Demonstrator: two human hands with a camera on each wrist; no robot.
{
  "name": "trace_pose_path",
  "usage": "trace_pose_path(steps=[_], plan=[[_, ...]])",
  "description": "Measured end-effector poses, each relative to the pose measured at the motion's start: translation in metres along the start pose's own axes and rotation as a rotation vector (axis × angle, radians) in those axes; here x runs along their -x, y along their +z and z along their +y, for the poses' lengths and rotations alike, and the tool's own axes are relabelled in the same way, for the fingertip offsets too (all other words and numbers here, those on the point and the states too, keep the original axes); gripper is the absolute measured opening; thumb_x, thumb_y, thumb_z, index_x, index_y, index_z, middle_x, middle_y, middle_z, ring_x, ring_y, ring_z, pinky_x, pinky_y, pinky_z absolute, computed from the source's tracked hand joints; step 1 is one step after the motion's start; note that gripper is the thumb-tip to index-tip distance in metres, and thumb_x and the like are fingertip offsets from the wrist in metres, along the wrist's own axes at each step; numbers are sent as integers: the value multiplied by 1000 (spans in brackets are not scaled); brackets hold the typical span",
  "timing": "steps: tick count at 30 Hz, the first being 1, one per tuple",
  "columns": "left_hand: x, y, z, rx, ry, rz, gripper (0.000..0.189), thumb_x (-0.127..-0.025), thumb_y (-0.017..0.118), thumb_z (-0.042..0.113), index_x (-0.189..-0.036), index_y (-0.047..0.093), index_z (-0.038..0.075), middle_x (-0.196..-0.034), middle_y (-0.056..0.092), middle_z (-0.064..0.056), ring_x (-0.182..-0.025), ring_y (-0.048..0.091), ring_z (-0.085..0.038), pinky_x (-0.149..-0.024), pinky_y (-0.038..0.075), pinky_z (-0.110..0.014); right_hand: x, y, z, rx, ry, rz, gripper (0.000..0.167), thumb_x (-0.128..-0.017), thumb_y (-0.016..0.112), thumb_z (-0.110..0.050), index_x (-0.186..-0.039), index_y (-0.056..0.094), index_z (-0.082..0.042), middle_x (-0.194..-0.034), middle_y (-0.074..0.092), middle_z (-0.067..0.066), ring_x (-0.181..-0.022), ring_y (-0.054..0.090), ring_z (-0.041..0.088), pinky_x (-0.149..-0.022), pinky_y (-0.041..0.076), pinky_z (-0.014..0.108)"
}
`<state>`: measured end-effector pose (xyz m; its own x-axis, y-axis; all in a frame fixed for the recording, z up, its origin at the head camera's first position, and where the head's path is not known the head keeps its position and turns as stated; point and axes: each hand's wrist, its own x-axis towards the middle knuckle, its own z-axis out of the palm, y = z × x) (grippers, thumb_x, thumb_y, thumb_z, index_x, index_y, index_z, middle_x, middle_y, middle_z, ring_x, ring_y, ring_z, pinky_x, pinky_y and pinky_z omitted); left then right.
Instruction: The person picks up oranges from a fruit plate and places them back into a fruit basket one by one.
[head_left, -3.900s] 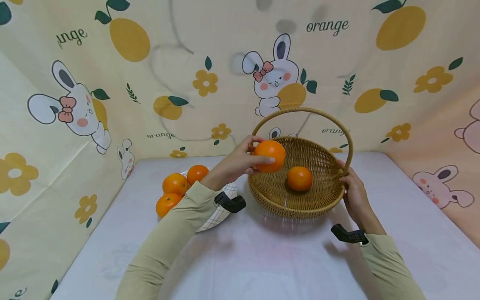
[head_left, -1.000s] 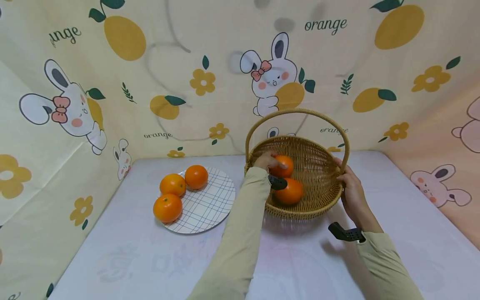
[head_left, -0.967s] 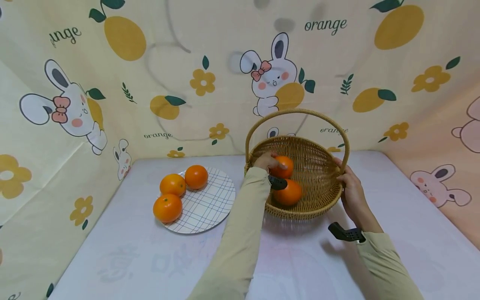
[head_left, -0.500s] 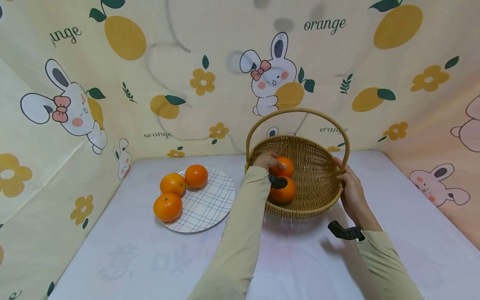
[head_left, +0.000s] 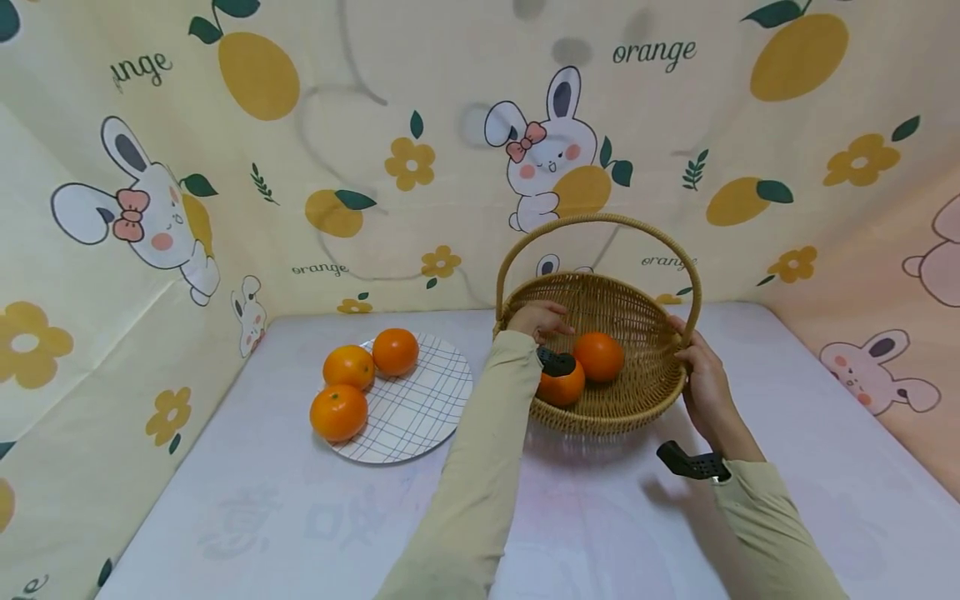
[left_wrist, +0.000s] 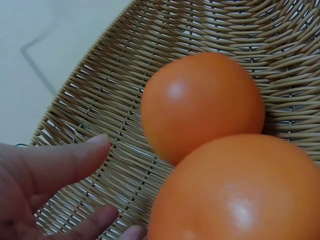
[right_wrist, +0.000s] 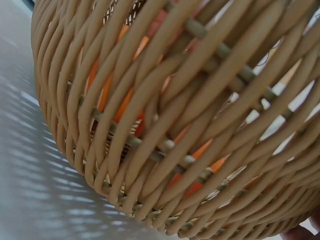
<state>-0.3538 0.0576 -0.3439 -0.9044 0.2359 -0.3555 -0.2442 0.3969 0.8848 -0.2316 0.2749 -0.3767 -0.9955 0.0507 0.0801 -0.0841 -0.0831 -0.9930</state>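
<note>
A wicker basket (head_left: 637, 325) with a tall arched handle stands tilted, its mouth toward me. Two oranges lie in it: one orange (head_left: 598, 357) near the middle, the other orange (head_left: 562, 387) lower left, partly covered by the wrist camera. My left hand (head_left: 542, 319) is inside the basket at its left side. In the left wrist view its thumb and fingers are apart with nothing between them, beside the oranges (left_wrist: 200, 105). My right hand (head_left: 708, 383) grips the basket's right rim at the handle's foot. The right wrist view shows mostly wicker weave (right_wrist: 160, 125).
Left of the basket is a round white plate (head_left: 420, 408) with a grid pattern. Three oranges (head_left: 339, 412) sit along its left side. A white-covered table (head_left: 300, 525) lies beneath, with a printed cloth (head_left: 450, 167) hanging behind and at both sides.
My left hand has carried an orange over the basket's left rim, lowered it inside and let it go. That orange moved right; the other shifted left. My right hand kept its hold.
</note>
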Motion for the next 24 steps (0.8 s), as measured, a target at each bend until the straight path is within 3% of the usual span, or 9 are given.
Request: trace_pose_path(steps=[5, 11, 19, 24], plan=[[6, 1, 2, 63, 31, 16, 42, -90, 68, 3, -131, 60, 8, -136, 51, -13, -110, 51, -31, -95, 44, -42, 1, 0, 1, 10, -9, -4, 56, -101, 19, -8, -156, 15, -15, -160, -1, 13, -142, 6, 28, -113, 19, 34], [15, -1, 7, 148, 40, 37, 46, -88, 73, 9, -132, 59, 10, -136, 50, -13, -117, 50, -39, -98, 43, -49, 1, -1, 1, 19, -13, -5, 56, -101, 21, -9, -157, 15, -16, -160, -1, 14, -142, 6, 28, -111, 22, 33], [29, -12, 18, 113, 139, -75, 53, -88, 74, 22, -136, 54, 11, -137, 51, -10, -123, 49, -37, -88, 48, -44, 1, -2, 3, 6, -8, 0, 56, -101, 21, -8, -156, 17, -16, -160, 1, 12, -141, 8, 26, -110, 22, 33], [42, -18, 25, 121, 208, -153, 55, -85, 77, 25, -134, 55, 12, -133, 52, -5, -125, 47, -35, -98, 44, -45, 0, -2, 2, -3, -18, 2, 56, -101, 20, -6, -156, 16, -15, -161, -1, 9, -143, 3, 24, -114, 13, 38]])
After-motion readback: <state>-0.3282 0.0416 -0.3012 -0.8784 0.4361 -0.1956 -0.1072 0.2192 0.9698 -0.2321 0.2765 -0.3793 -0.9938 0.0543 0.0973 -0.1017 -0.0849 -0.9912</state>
